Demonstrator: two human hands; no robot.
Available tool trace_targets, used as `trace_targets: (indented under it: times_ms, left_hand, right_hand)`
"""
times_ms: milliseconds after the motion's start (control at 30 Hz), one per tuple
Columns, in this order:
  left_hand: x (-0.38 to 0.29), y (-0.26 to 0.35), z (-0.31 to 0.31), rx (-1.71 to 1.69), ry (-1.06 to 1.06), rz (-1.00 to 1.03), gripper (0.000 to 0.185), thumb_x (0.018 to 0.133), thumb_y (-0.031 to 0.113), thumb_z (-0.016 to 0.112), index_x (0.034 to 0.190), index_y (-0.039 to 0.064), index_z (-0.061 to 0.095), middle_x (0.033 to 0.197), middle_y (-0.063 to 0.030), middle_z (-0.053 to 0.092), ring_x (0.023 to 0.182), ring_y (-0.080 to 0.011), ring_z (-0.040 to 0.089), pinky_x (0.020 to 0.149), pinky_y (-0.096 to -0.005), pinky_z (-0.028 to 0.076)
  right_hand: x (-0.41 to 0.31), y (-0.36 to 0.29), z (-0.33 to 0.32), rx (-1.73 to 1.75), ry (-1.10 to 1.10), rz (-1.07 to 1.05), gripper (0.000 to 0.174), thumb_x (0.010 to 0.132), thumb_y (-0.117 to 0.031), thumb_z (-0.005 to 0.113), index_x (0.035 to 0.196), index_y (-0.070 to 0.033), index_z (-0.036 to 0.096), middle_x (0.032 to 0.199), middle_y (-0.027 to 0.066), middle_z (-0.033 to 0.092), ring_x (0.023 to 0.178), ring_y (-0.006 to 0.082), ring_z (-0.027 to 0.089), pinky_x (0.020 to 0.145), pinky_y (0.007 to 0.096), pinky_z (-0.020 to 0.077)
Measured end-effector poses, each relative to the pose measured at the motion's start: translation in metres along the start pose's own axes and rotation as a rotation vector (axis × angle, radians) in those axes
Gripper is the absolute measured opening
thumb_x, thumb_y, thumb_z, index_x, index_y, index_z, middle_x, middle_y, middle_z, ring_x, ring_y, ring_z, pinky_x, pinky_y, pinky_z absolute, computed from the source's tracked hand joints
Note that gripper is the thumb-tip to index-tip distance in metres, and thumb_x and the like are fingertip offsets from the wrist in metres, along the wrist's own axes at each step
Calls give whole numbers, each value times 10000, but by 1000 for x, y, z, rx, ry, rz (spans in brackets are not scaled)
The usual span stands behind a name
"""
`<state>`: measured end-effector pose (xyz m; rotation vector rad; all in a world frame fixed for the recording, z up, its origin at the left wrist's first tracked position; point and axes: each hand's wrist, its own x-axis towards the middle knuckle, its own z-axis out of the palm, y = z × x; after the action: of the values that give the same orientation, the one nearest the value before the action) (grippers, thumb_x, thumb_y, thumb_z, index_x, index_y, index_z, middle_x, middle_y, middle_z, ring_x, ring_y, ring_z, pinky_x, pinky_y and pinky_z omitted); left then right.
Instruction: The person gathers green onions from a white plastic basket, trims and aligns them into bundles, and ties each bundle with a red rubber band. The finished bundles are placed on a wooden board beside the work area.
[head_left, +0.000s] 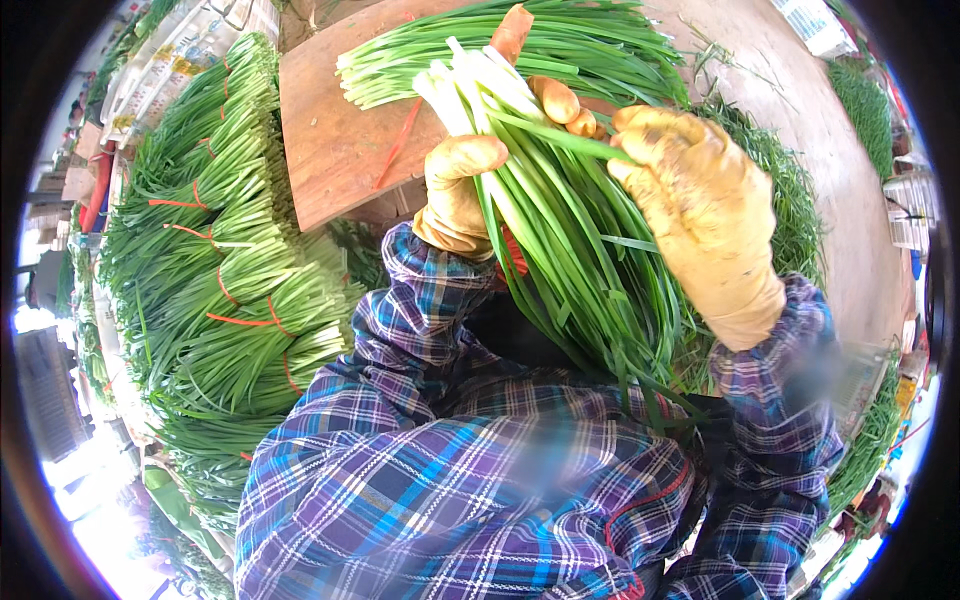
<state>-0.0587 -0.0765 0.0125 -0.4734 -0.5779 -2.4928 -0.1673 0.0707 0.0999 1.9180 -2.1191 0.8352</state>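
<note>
A loose bunch of garlic chives (570, 247) with white stem ends is gripped in my left hand (456, 196), which wears a yellowish glove. The thumb lies across the near side of the stems, and the fingers come round from behind. The stem ends point up and away, while the green leaves hang down toward my lap. My right hand (701, 202), in a similar soiled glove, pinches one leaf (559, 136) drawn sideways from the bunch. Beyond my hands, another pile of chives (600, 49) rests on a wooden board (330, 150).
Several chive bundles (217, 285) tied with red bands are stacked at left, stem ends facing me. A red strip (397, 146) lies on the board's near part. Loose green trimmings (787, 202) cover the floor (847, 150) at right. A white crate (814, 26) stands at the far right.
</note>
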Motion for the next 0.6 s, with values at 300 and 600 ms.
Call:
trace_targets:
  times_ms: [300,600]
  left_hand:
    - [7,2,18,188,52,-87,1025,686,284,745,1548,136,210,857,-47,591,829,-230,601,868,-431,466]
    - [16,-2,35,294,29,-216,1012,711,166,738,1541,52,170,626,-10,531,614,-166,529,612,-323,443]
  right_hand:
    - [71,19,-42,301,-352,-16,250,941,-103,623,1181,-32,613,989,69,654,856,128,605,735,251,474]
    - [63,59,-73,126,-406,30,407,913,-144,653,1295,-61,541,1161,109,604,1055,206,546,905,322,416]
